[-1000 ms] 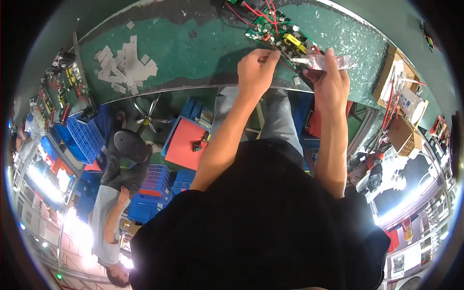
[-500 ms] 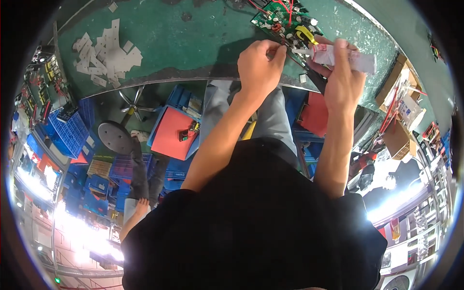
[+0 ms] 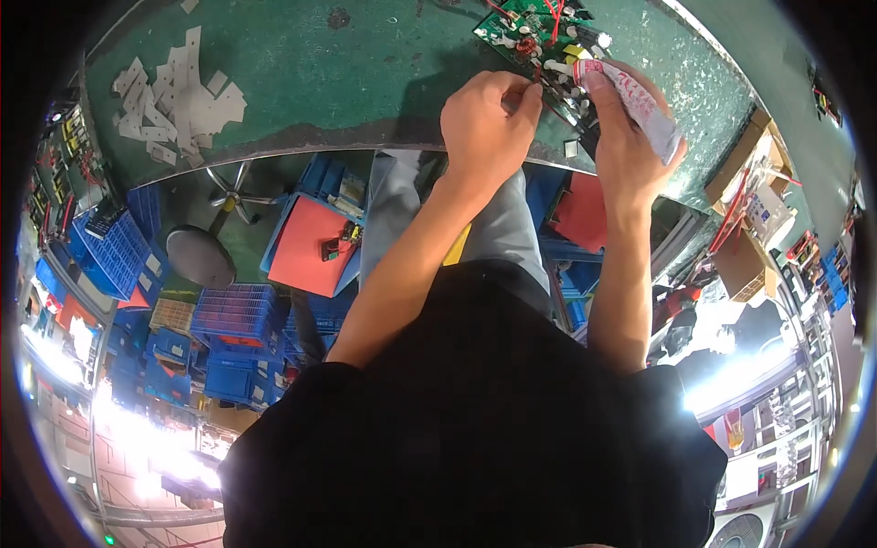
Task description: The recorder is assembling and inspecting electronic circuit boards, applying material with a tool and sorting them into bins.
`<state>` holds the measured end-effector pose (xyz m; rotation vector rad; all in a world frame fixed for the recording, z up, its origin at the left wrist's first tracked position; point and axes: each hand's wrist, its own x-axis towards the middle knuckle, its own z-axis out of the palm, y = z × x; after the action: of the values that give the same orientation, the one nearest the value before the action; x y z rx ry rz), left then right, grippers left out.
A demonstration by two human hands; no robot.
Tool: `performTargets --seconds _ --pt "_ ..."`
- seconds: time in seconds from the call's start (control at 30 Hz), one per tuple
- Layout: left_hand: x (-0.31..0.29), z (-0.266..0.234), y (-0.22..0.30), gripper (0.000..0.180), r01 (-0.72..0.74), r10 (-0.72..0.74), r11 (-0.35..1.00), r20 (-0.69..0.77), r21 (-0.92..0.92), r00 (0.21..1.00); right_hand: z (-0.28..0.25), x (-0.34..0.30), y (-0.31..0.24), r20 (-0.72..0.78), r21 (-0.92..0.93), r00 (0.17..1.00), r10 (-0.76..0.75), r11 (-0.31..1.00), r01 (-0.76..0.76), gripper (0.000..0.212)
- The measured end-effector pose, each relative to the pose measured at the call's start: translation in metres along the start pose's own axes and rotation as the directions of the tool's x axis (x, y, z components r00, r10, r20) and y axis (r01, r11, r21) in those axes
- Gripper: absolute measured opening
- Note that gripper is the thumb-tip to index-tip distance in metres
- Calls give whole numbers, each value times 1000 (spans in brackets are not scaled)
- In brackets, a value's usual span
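Note:
My right hand point(image 3: 630, 137) is wrapped round a white tube point(image 3: 639, 100) with red print, its nozzle pointing left over the parts at the table's far right. My left hand point(image 3: 489, 119) is closed in a pinch near that nozzle, on a thin dark wire point(image 3: 537, 80) as far as I can see; its fingertips partly hide it. A green circuit board point(image 3: 502, 29) with red wires and white and dark components lies just beyond both hands. Some of its near end is covered by the right hand and the tube.
White paper-like strips point(image 3: 187, 96) lie heaped on the green table point(image 3: 301, 73) at the left. Below its edge are a blue crate with a red sheet point(image 3: 311, 242) and a round stool point(image 3: 201, 257). Cardboard boxes point(image 3: 744, 265) stand at the right, stacked blue crates point(image 3: 233, 315) at the left.
The tube has tilted, its rear end swinging down toward me as my right hand turned and moved slightly left. My left hand stays pinched. The person at the left has mostly gone from view.

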<state>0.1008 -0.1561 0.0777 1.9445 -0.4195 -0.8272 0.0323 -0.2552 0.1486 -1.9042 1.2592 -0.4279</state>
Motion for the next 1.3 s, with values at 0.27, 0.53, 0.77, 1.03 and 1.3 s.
performTargets --seconds 0.27,0.53,0.77,1.03,1.3 --pt "1 -1 1 15 -10 10 1000 1 26 1000 9 -4 15 -92 -66 993 -74 995 68 18" --pt "-1 0 1 15 5 -5 1000 -8 6 1000 15 -6 21 -96 -75 985 -142 988 135 18" --pt "-2 0 0 15 -4 4 1000 -4 8 1000 19 -8 26 -133 -84 971 -197 979 187 18" --pt "-2 0 1 14 -6 6 1000 -7 15 1000 22 -11 29 -162 -89 958 -236 970 224 18" --pt "-3 1 0 13 -24 24 999 -5 30 1000 25 -11 34 -196 -143 937 -288 954 263 18"
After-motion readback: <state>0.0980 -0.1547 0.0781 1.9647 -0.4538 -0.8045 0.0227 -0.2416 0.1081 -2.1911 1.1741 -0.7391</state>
